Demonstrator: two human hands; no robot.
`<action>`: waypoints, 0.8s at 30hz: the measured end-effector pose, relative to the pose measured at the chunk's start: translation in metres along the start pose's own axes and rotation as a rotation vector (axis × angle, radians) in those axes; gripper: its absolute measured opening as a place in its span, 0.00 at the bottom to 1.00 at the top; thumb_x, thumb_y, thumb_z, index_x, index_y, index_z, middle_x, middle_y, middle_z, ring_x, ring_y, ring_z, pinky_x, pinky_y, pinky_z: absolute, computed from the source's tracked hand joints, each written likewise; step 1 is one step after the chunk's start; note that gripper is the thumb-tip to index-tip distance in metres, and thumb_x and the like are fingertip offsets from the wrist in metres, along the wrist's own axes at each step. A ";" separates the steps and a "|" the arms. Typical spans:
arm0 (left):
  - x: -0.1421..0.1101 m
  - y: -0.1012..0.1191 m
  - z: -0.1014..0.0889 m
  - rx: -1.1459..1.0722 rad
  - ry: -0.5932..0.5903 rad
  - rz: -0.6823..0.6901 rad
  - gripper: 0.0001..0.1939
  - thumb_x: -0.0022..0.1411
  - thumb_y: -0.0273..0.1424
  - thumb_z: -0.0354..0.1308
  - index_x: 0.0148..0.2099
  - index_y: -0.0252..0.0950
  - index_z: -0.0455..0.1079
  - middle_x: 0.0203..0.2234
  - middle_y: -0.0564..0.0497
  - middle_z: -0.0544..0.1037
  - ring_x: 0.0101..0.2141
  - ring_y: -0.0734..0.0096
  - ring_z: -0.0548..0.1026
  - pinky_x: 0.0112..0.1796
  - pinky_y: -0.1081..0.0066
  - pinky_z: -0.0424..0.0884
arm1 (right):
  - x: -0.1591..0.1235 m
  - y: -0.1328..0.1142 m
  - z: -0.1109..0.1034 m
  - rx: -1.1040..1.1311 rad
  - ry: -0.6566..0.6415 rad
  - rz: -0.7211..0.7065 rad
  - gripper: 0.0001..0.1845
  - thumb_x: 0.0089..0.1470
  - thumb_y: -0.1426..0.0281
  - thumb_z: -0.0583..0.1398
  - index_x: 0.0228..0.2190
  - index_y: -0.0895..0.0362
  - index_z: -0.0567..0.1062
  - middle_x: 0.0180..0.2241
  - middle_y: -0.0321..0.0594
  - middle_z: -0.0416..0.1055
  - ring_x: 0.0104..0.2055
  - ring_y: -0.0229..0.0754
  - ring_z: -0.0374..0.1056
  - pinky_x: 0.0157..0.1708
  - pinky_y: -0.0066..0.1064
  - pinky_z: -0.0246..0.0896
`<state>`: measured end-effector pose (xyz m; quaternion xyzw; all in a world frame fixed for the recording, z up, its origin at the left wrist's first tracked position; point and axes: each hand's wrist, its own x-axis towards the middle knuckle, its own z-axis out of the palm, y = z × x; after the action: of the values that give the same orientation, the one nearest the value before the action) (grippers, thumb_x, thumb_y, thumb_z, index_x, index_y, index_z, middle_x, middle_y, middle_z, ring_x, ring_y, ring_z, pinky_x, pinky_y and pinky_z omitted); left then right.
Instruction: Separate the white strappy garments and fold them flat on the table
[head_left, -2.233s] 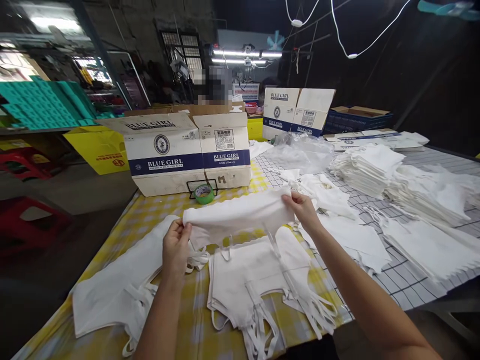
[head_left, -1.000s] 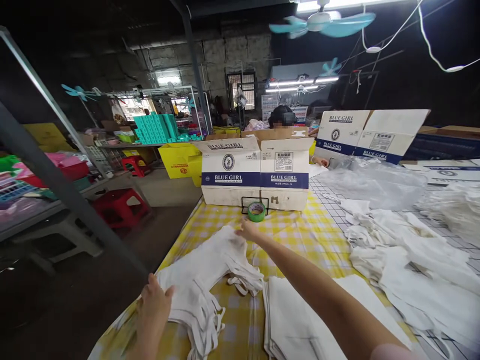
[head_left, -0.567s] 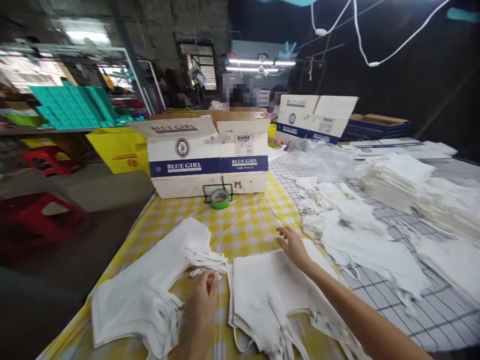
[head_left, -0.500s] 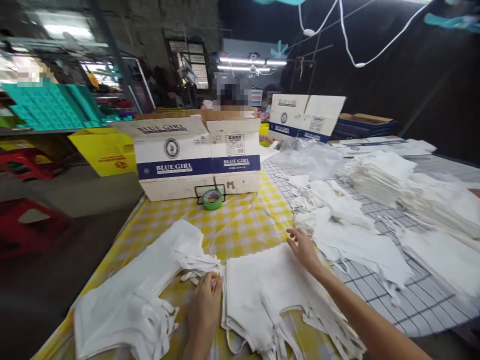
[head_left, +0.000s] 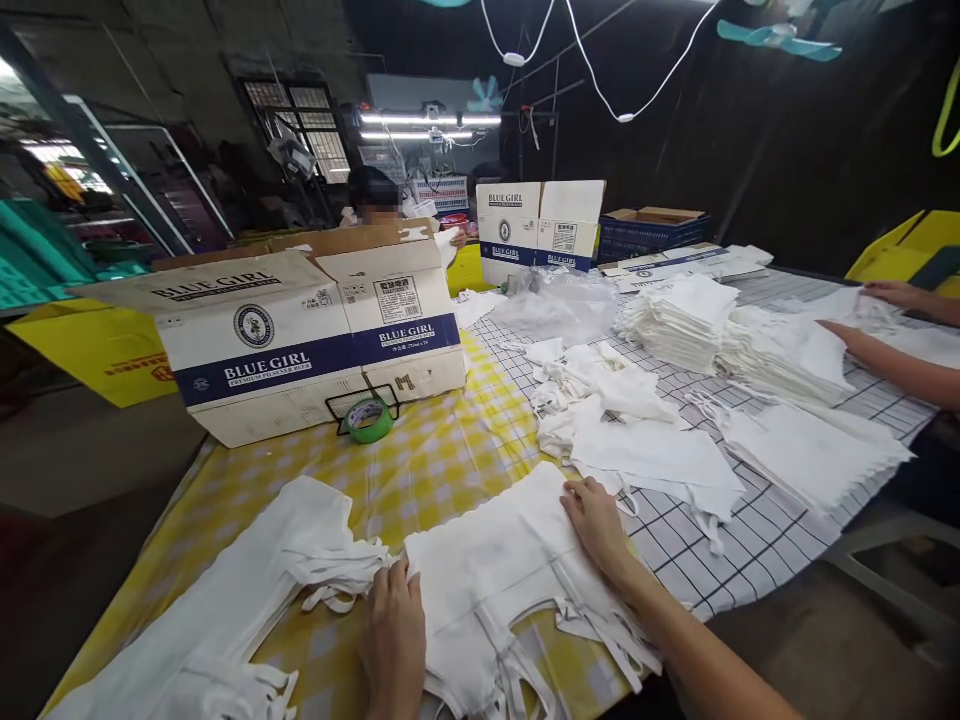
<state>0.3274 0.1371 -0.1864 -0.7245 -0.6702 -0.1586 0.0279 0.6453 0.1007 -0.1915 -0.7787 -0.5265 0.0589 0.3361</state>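
In front of me lies a pile of white camisoles [head_left: 487, 570] with thin straps, its strap ends towards me. My left hand [head_left: 395, 630] is at the pile's left edge, fingers curled and closed on the fabric; the fingertips are partly hidden. At the far right corner my right hand [head_left: 596, 525] has its fingers bent together over the cloth edge, thumb out of sight. Left of my left hand is a second pile of white camisoles [head_left: 225, 580], its straps bunched near my fingers.
A BLUE GIRL carton [head_left: 315, 340] stands behind the piles, with a green tape roll [head_left: 369, 420] before it. More white garments [head_left: 652, 455] and stacks [head_left: 679, 320] cover the grid-patterned cloth. At right, another person's arms [head_left: 892, 350] reach over fabric. Another person sits behind the carton.
The view has swung right, bringing the other person's arms into sight. My right hand has gone from spread fingers to closing over the pile's corner. My left hand stays at the left edge.
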 end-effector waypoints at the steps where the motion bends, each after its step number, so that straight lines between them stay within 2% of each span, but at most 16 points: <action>1: 0.000 0.000 0.002 0.001 0.029 0.027 0.16 0.65 0.33 0.40 0.46 0.34 0.66 0.38 0.46 0.71 0.39 0.65 0.70 0.39 0.68 0.63 | 0.002 -0.001 0.000 0.003 0.004 0.025 0.14 0.54 0.66 0.52 0.39 0.55 0.72 0.37 0.42 0.69 0.40 0.45 0.64 0.39 0.34 0.54; 4: 0.003 0.000 0.004 -0.025 0.070 0.101 0.14 0.64 0.34 0.44 0.42 0.35 0.68 0.34 0.47 0.72 0.38 0.63 0.69 0.43 0.66 0.62 | 0.007 -0.003 0.002 0.045 -0.001 0.112 0.11 0.52 0.65 0.54 0.35 0.55 0.72 0.33 0.40 0.69 0.36 0.44 0.65 0.36 0.33 0.53; 8: 0.006 0.003 0.000 -0.147 0.064 0.111 0.12 0.63 0.37 0.45 0.35 0.38 0.67 0.32 0.48 0.73 0.36 0.63 0.69 0.41 0.66 0.63 | 0.012 -0.003 0.008 0.147 -0.006 0.174 0.09 0.50 0.66 0.54 0.32 0.55 0.71 0.31 0.38 0.69 0.35 0.43 0.65 0.35 0.32 0.52; 11: 0.007 0.005 -0.002 -0.252 0.054 0.039 0.11 0.63 0.37 0.44 0.37 0.38 0.64 0.32 0.49 0.74 0.36 0.64 0.71 0.38 0.68 0.64 | 0.015 -0.001 0.012 0.168 -0.002 0.232 0.12 0.48 0.64 0.55 0.34 0.56 0.70 0.32 0.39 0.69 0.35 0.44 0.65 0.34 0.32 0.52; 14: 0.008 0.008 -0.005 -0.290 0.007 -0.066 0.11 0.64 0.37 0.42 0.39 0.39 0.62 0.31 0.50 0.76 0.32 0.66 0.73 0.32 0.71 0.63 | 0.018 0.000 0.014 0.193 -0.033 0.259 0.10 0.48 0.64 0.54 0.31 0.56 0.70 0.31 0.39 0.69 0.34 0.44 0.64 0.34 0.32 0.52; 20: 0.009 0.011 -0.010 -0.296 0.002 -0.121 0.11 0.65 0.36 0.42 0.43 0.38 0.62 0.32 0.48 0.77 0.29 0.68 0.74 0.27 0.73 0.60 | 0.016 -0.009 0.007 0.208 0.058 0.134 0.07 0.49 0.67 0.52 0.28 0.55 0.68 0.32 0.38 0.69 0.37 0.43 0.63 0.37 0.33 0.50; 24: 0.009 0.010 -0.008 -0.272 -0.017 -0.114 0.13 0.65 0.34 0.42 0.45 0.37 0.64 0.34 0.46 0.78 0.30 0.66 0.74 0.29 0.71 0.61 | 0.012 -0.017 -0.001 0.316 0.065 0.079 0.07 0.51 0.66 0.51 0.29 0.55 0.67 0.29 0.36 0.68 0.32 0.41 0.62 0.35 0.31 0.52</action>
<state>0.3357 0.1428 -0.1744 -0.6836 -0.6829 -0.2431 -0.0850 0.6379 0.1146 -0.1780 -0.7378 -0.4685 0.1289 0.4685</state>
